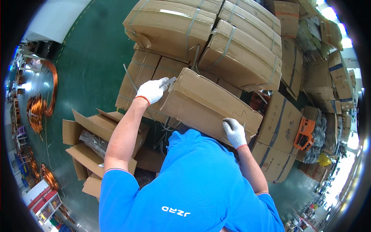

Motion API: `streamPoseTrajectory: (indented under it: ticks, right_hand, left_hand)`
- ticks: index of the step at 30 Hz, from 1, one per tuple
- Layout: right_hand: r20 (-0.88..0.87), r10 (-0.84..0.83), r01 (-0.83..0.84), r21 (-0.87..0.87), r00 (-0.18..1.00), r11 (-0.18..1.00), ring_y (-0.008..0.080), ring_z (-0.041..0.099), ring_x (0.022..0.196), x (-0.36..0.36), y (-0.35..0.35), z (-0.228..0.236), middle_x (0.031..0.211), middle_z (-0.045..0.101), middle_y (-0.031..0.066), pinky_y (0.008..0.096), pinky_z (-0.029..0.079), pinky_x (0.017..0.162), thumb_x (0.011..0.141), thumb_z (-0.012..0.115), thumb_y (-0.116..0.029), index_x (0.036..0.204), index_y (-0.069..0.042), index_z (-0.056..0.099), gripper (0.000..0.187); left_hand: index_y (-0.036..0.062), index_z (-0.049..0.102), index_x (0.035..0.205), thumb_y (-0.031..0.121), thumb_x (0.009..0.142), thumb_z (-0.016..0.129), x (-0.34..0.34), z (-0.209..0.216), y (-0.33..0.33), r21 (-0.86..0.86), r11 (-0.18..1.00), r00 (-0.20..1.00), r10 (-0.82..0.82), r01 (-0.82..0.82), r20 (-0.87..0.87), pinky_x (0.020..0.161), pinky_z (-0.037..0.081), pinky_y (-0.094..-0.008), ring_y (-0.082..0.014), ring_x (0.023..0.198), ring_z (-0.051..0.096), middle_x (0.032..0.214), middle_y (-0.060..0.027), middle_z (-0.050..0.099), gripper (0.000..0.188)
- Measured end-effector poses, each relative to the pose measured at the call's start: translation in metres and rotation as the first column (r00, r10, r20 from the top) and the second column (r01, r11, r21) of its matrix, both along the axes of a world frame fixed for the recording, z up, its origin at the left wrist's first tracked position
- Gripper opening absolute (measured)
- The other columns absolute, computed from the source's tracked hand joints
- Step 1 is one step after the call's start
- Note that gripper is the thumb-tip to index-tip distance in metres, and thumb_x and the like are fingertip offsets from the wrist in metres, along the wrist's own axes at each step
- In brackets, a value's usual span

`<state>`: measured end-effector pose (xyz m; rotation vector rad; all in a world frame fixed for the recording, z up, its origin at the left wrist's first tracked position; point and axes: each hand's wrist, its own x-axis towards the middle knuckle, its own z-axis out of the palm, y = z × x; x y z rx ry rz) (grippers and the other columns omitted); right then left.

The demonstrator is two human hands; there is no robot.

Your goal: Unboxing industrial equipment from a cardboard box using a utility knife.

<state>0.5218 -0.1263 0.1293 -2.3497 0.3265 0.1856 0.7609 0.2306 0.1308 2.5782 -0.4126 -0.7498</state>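
Note:
My left hand (151,91), in a white knit glove with a red cuff, is closed around a short pale-grey flat piece (170,81). That piece points to the upper right, close to the left end of a long brown carton (208,101). Whether it is a blade or a strip of strapping I cannot make out. On the near right part of the same carton lies my right hand (234,133), gloved alike, its fingers resting on the cardboard. This carton sits tilted in front of me, with other cartons (145,63) under and behind it.
Strapped cartons (170,25) are stacked beyond, and more cartons (277,123) stand at the right beside an orange plastic part (304,134). An open carton (91,156) with clear plastic inside is at the left. Copper wire coils (36,112) lie farther left on the green floor (92,58).

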Motion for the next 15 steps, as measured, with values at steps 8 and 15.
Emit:
streamPoseTrajectory:
  ticks: [8,15]
  right_hand:
    - [-0.016,-0.097,0.098,0.068,0.995,0.993,0.0356,0.073,0.107,-0.001,0.001,-0.001,0.113,0.075,0.0181,0.0404,0.057,0.094,0.099,0.067,-0.023,0.114,-0.006,0.075,0.024]
    - [-0.051,-0.079,0.082,0.059,0.996,0.995,0.0354,0.073,0.108,0.010,0.004,0.005,0.113,0.075,0.0181,0.0402,0.057,0.094,0.099,0.067,-0.023,0.115,-0.005,0.075,0.025]
  left_hand:
    - [0.0111,0.058,0.151,0.036,0.106,0.053,0.040,0.002,0.004,-0.069,0.976,0.942,-0.218,0.207,-0.254,0.115,0.045,-0.0402,-0.0360,0.134,0.061,0.145,-0.0146,0.066,0.052]
    - [0.0100,0.062,0.147,0.031,0.103,0.054,0.042,0.006,0.013,-0.046,0.923,0.878,-0.378,0.382,-0.293,0.112,0.047,-0.0403,-0.0360,0.131,0.063,0.141,-0.0153,0.068,0.049]
